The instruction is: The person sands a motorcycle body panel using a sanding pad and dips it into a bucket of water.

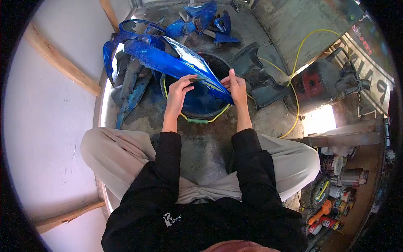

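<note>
A long blue motorcycle fairing panel (pixel 168 59) lies slantwise over a black bucket (pixel 191 110) with a yellow wire handle and green grip. My right hand (pixel 236 86) grips the panel's narrow near end, thumb raised along its edge. My left hand (pixel 179 93) pinches a thin, dark, flat piece (pixel 198 79), like a folded sheet of sandpaper, close over the panel's striped surface. Bright light glares off the panel's upper side. Inside the bucket, below the panel, the surface looks dark blue.
Blue fairing parts (pixel 199 20) lie at the back, more (pixel 132 86) at left. Black plastic parts (pixel 262 86) are right of the bucket. A compressor-like tank (pixel 317 82) with a yellow hose (pixel 299 54) stands further right. Cans and an orange tool (pixel 321 211) fill a low shelf.
</note>
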Tool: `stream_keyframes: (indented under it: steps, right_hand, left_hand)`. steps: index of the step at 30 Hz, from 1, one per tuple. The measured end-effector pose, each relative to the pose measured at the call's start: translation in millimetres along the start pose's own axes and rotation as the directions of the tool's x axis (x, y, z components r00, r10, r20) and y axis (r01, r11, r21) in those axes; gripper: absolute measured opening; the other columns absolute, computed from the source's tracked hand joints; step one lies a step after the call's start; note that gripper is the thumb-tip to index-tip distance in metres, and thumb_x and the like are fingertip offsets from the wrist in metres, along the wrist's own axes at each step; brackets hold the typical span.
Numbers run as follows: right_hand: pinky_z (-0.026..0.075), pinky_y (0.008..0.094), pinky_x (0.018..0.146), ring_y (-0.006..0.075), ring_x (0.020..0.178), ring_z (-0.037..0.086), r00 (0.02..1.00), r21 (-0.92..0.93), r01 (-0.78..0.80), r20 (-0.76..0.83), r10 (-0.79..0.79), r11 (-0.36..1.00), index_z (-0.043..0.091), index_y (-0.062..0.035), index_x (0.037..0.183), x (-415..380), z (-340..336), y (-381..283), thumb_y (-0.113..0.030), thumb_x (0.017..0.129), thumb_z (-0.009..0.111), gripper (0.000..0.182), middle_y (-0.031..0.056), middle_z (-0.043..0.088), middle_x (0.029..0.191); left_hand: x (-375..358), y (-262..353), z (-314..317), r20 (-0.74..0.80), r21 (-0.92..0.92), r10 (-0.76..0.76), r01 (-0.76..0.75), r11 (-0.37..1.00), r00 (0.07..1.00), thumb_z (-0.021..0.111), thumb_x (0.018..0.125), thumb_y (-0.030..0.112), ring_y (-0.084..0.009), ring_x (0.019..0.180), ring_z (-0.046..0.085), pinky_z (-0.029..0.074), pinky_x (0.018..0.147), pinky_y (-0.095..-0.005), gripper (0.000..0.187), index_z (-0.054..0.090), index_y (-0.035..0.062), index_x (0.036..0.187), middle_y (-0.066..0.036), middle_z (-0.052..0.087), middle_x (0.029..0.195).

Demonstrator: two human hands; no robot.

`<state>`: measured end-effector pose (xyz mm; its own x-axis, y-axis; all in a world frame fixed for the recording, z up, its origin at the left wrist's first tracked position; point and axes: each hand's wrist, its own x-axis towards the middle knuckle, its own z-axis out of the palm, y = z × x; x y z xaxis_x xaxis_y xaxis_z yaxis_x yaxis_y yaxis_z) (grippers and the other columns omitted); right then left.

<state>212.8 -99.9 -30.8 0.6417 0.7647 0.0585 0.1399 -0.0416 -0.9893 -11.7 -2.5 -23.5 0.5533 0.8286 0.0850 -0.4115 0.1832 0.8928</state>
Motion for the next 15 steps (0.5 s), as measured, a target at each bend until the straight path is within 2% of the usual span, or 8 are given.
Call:
stream_keyframes:
  steps: [3,5,6,8,9,11,15]
  right_hand:
    - [0.049,0.0292,0.062,0.0165,0.065,0.065,1.000,0.011,-0.007,0.011,0.007,1.000,0.076,0.0051,0.082,-1.2,-0.3,-1.2,-0.065,0.102,0.051,0.077,0.0108,0.072,0.074]
    - [0.049,0.0259,0.062,0.0153,0.067,0.067,0.999,-0.028,0.023,0.034,-0.022,0.999,0.076,0.0050,0.086,-2.5,0.4,-3.6,-0.067,0.103,0.047,0.079,0.0123,0.073,0.079]
    - [0.049,0.0259,0.062,0.0153,0.067,0.067,0.999,-0.028,0.023,0.035,-0.022,0.999,0.076,0.0050,0.086,-2.8,-0.2,-3.6,-0.067,0.103,0.047,0.079,0.0123,0.073,0.079]
    - [0.049,0.0260,0.062,0.0150,0.068,0.067,0.999,-0.009,0.016,0.037,-0.016,1.000,0.076,0.0044,0.086,-3.1,-1.6,-4.2,-0.062,0.103,0.052,0.073,0.0120,0.074,0.079]
    - [0.049,0.0260,0.062,0.0150,0.068,0.067,0.999,-0.009,0.018,0.038,-0.017,1.000,0.076,0.0044,0.086,-2.9,-1.9,-4.9,-0.062,0.103,0.052,0.073,0.0120,0.074,0.079]
    - [0.050,0.0276,0.064,0.0153,0.070,0.068,1.000,-0.042,0.020,0.022,-0.019,0.999,0.077,0.0035,0.087,-3.0,-4.5,-6.2,-0.056,0.102,0.059,0.064,0.0113,0.074,0.079]
    - [0.049,0.0311,0.063,0.0142,0.063,0.063,0.997,-0.153,0.075,0.044,-0.070,0.985,0.078,0.0033,0.084,-4.2,-21.6,-7.5,-0.053,0.097,0.068,0.058,0.0062,0.071,0.073]
  left_hand:
    - [2.0,-3.4,-2.8,-0.059,0.024,-0.065,0.067,0.997,0.996,0.063,0.099,0.016,-0.0185,0.115,0.064,0.050,0.096,-0.0344,0.026,0.073,-0.0040,0.111,-0.011,0.070,0.127]
    - [7.6,-18.7,-17.1,-0.033,0.221,-0.006,0.013,0.975,0.999,0.068,0.096,0.011,-0.0184,0.116,0.064,0.051,0.098,-0.0339,0.026,0.071,-0.0032,0.118,-0.012,0.068,0.131]
    - [5.0,-17.6,-13.1,-0.034,0.221,-0.006,0.013,0.975,0.999,0.068,0.096,0.011,-0.0184,0.116,0.064,0.051,0.098,-0.0339,0.026,0.071,-0.0032,0.118,-0.012,0.068,0.131]
    - [-0.7,-16.7,-3.2,-0.099,0.164,0.083,-0.066,0.984,0.992,0.075,0.088,0.000,-0.0188,0.116,0.064,0.052,0.100,-0.0336,0.041,0.065,-0.0014,0.128,-0.013,0.067,0.132]
    - [-0.3,-17.2,-3.7,-0.100,0.164,0.085,-0.067,0.984,0.991,0.075,0.088,0.000,-0.0188,0.116,0.064,0.052,0.100,-0.0336,0.041,0.065,-0.0014,0.128,-0.013,0.067,0.132]
    - [0.1,-18.5,-4.9,-0.192,0.159,0.094,-0.063,0.985,0.977,0.078,0.082,-0.009,-0.0196,0.115,0.065,0.052,0.103,-0.0325,0.059,0.059,0.0005,0.136,-0.013,0.067,0.130]
    - [-1.1,-22.2,-10.3,-0.202,0.096,0.009,0.010,0.995,0.979,0.079,0.081,-0.007,-0.0203,0.114,0.066,0.052,0.101,-0.0325,0.063,0.056,0.0001,0.139,-0.013,0.067,0.128]
